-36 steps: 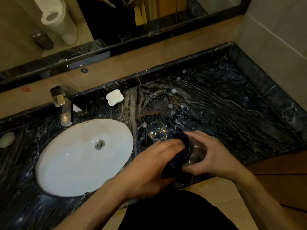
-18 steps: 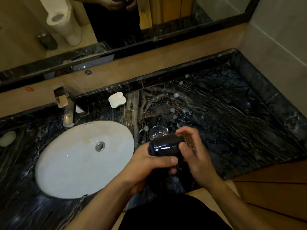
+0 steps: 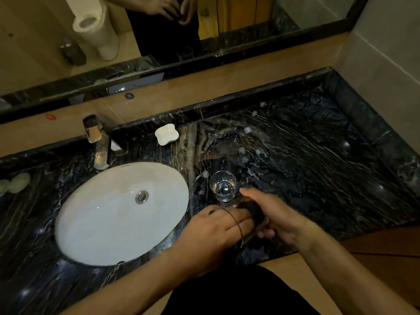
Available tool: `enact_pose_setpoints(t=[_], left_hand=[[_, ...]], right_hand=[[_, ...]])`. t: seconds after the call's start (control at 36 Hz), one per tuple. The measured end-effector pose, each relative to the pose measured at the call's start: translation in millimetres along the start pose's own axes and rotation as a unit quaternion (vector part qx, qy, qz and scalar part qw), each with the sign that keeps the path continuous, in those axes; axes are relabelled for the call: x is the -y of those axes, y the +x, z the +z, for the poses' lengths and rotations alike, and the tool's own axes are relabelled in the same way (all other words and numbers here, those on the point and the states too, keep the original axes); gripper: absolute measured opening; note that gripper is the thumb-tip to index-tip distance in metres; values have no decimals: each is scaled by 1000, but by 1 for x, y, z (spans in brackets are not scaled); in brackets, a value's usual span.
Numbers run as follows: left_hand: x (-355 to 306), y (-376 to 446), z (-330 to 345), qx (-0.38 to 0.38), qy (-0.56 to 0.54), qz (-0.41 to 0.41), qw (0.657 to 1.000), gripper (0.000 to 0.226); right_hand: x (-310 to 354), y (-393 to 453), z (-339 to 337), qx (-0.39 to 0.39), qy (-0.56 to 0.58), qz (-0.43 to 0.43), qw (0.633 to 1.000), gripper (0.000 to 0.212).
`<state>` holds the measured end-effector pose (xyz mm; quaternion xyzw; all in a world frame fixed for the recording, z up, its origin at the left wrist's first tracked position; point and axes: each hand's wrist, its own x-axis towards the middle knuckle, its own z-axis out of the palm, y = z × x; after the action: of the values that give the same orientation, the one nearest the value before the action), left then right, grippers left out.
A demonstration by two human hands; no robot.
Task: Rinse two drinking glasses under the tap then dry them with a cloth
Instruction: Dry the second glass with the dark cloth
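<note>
A clear drinking glass lies on its side between my hands, over the front of the dark marble counter. My right hand grips its body from the right. The fingers of my left hand reach in through its mouth and hold a dark cloth inside it. A second clear glass stands upright on the counter just behind my hands, next to the basin. The chrome tap stands behind the white oval basin, with no water running.
A white soap dish sits at the back of the counter, right of the tap. Pale objects lie at the far left edge. A raised marble lip borders the counter's right side. The mirror runs along the back.
The glass has turned so its mouth faces my left hand. My left fingers with the cloth went from wrapping its outside to inside it. The view shifted slightly.
</note>
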<state>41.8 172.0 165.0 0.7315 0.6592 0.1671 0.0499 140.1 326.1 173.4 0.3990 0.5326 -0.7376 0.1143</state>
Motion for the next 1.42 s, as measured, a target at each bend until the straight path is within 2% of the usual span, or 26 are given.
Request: enact_pose_setpoints(t=[0.08, 0.14, 0.19, 0.25, 0.28, 0.31, 0.36, 0.42, 0.47, 0.58, 0.64, 0.67, 0.72, 0.78, 0.86, 0.89, 0.92, 0.97, 1.03, 1.06, 1.11, 1.17, 1.22, 1.31, 1.36, 1.42], left_hand=[[4, 0, -3, -16, -76, -55, 995, 39], [-3, 9, -16, -52, -267, -217, 938, 38], [-8, 20, -29, -74, -521, -382, 760, 41], [-5, 25, -35, -64, -693, -440, 567, 41], [-5, 26, -38, -52, -739, -448, 501, 39], [-5, 26, -41, -41, -767, -448, 457, 37], [-10, 25, -45, -30, -783, -445, 433, 35], [-17, 27, -45, -30, -774, -436, 459, 38], [-24, 31, -43, -50, -723, -428, 540, 44], [-22, 23, -24, -63, -467, -364, 803, 61], [-16, 14, -19, -6, -219, -233, 948, 54], [-11, 8, -16, 12, -112, -156, 981, 53], [0, -2, -14, 51, -7, -38, 998, 47], [11, -6, -14, 51, 11, 5, 999, 45], [10, 2, -18, 9, -122, -113, 986, 55], [6, 7, -23, -14, -241, -204, 949, 52], [2, 13, -29, -39, -383, -298, 873, 50], [1, 24, -43, -63, -624, -413, 660, 43], [1, 28, -51, -45, -735, -441, 513, 37], [0, 29, -56, -31, -754, -446, 481, 36], [-6, 30, -62, -19, -761, -449, 468, 35], [-13, 32, -64, -16, -754, -436, 492, 38], [-20, 36, -61, -19, -718, -412, 560, 44], [-21, 31, -43, -43, -513, -361, 778, 59], [-13, 23, -33, -8, -265, -241, 934, 58], [-1, 11, -25, 24, -68, -89, 993, 54]], right_hand=[[-6, 0, -1, 42, -6, -14, 999, 55], [-13, 0, 2, 9, 31, -100, 994, 49], [-21, 1, 6, -67, 4, -243, 968, 39], [-28, 4, 8, -99, -37, -349, 931, 42], [-29, 6, 8, -104, -42, -381, 918, 44], [-30, 8, 8, -112, -46, -412, 903, 44], [-26, 9, 11, -147, -52, -473, 867, 37], [-21, 8, 15, -185, -39, -496, 847, 30], [-17, 7, 19, -199, -4, -465, 863, 28], [-6, 8, 21, -191, 87, -295, 932, 25], [-1, 6, 18, -117, 105, -118, 981, 25], [0, 5, 16, -78, 91, -41, 992, 27], [-1, 5, 13, -42, 38, 25, 998, 33], [0, 6, 12, -20, 24, 27, 999, 38], [-1, 1, 12, 24, 72, -35, 997, 50], [-4, 1, 12, 31, 98, -81, 991, 54], [-8, 1, 13, 28, 113, -133, 984, 56], [-17, 2, 16, -10, 77, -250, 965, 47], [-22, 6, 13, -69, -17, -374, 925, 44], [-24, 8, 11, -94, -63, -429, 896, 45], [-23, 10, 8, -153, -120, -506, 840, 41], [-18, 9, 11, -186, -108, -522, 825, 32], [-13, 7, 15, -202, -55, -491, 846, 27], [-8, 8, 18, -210, -1, -407, 889, 31], [-4, 9, 15, -185, 8, -318, 930, 32], [-1, 9, 11, -108, -2, -177, 978, 34]])
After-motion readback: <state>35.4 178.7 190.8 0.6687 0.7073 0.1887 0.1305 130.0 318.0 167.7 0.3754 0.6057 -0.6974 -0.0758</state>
